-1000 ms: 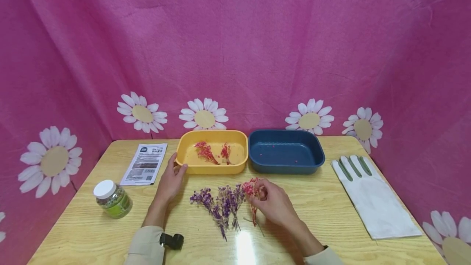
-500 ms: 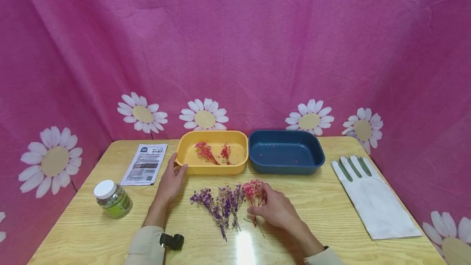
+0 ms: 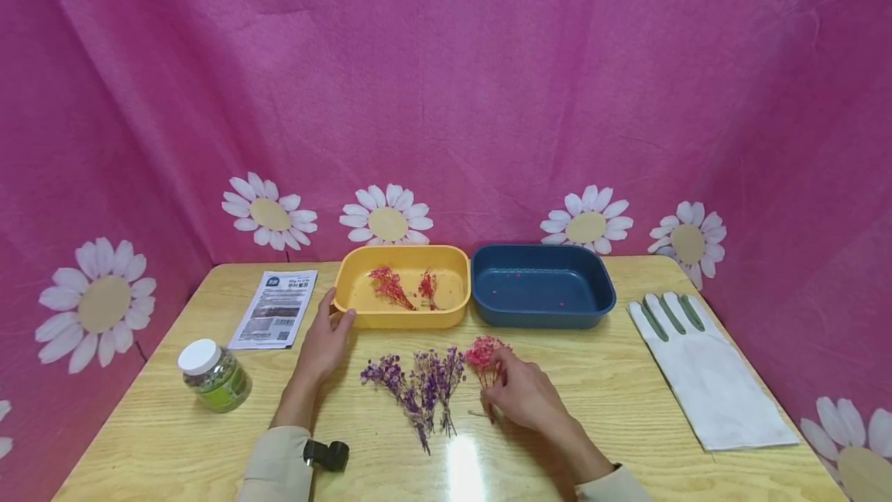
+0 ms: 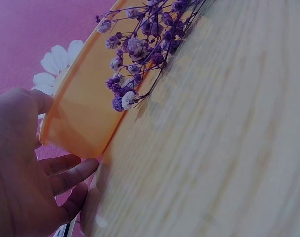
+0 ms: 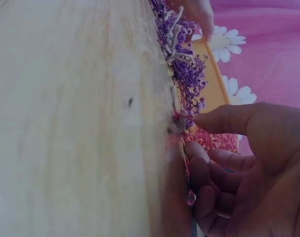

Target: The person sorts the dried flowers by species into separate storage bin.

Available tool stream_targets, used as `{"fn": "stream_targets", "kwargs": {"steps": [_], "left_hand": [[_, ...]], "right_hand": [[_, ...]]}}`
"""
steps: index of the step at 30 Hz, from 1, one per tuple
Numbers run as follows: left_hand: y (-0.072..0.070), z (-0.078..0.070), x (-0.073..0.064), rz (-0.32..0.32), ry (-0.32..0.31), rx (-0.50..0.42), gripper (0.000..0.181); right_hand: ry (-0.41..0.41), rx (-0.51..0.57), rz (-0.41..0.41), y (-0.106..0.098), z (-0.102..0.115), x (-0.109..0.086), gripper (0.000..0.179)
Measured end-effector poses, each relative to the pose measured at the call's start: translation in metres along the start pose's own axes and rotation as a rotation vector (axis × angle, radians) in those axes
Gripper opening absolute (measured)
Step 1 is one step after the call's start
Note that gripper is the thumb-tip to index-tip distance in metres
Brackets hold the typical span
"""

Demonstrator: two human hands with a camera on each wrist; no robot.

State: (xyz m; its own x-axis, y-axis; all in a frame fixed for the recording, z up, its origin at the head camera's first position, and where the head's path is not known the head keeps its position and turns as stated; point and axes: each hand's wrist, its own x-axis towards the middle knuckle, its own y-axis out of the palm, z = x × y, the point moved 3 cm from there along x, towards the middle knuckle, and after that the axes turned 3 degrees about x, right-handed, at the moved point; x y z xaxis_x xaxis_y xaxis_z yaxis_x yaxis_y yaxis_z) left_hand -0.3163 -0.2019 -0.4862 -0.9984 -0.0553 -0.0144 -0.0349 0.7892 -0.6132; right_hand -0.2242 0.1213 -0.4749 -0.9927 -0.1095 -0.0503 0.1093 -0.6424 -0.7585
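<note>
At the left end of the yellow tub (image 3: 411,321), my left hand (image 3: 326,343) grips the corner, thumb at the rim and fingers against the outer wall. Inside that tub lie two small red dried-flower bunches, one left (image 3: 387,283) and one right (image 3: 428,285). My right hand (image 3: 527,393) pinches the stems of a pink dried-flower bunch (image 3: 483,350) low over the table; its fingers hide part of the stems. Left of it lie purple dried-flower bunches (image 3: 400,387), tied with string in the right wrist view, their heads toward the tub.
A dark blue tub (image 3: 543,320) with a few pink bits inside stands against the yellow one. White gloves (image 3: 711,386) lie at the right. A printed packet (image 3: 273,312) and a white-lidded jar (image 3: 214,378) are at the left. A pink daisy-print curtain (image 3: 446,99) encloses the table.
My right hand has slid from the pink bunch's flower heads down to its stems, and the bunch has shifted slightly right and away from me. My left hand has stayed on the yellow tub.
</note>
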Motion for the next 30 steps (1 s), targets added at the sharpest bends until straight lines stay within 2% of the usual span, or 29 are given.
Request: {"fn": "stream_targets", "kwargs": {"steps": [6, 13, 17, 20, 24, 30], "left_hand": [[-0.0008, -0.0030, 0.0001, -0.003, 0.017, -0.005, 0.072], [-0.0014, -0.0039, -0.0006, 0.001, 0.011, -0.006, 0.072], [-0.0015, -0.0036, -0.0011, 0.003, 0.000, -0.002, 0.072], [-0.0014, -0.0035, -0.0018, 0.004, -0.006, -0.004, 0.072], [-0.0012, -0.0029, -0.0025, 0.005, -0.009, -0.006, 0.073], [-0.0015, -0.0031, -0.0020, 0.006, -0.011, -0.004, 0.070]], "right_hand": [[0.015, -0.007, -0.017, -0.0020, -0.0025, 0.0009, 0.045], [0.021, -0.036, -0.018, -0.0038, -0.0034, 0.0005, 0.067], [0.011, -0.055, -0.027, -0.0038, -0.0029, 0.0005, 0.063], [0.011, -0.044, -0.026, -0.0041, -0.0026, 0.0005, 0.053], [0.036, 0.034, 0.002, -0.0046, -0.0034, 0.0011, 0.044], [0.069, 0.117, 0.020, -0.0067, -0.0062, 0.0034, 0.043]]}}
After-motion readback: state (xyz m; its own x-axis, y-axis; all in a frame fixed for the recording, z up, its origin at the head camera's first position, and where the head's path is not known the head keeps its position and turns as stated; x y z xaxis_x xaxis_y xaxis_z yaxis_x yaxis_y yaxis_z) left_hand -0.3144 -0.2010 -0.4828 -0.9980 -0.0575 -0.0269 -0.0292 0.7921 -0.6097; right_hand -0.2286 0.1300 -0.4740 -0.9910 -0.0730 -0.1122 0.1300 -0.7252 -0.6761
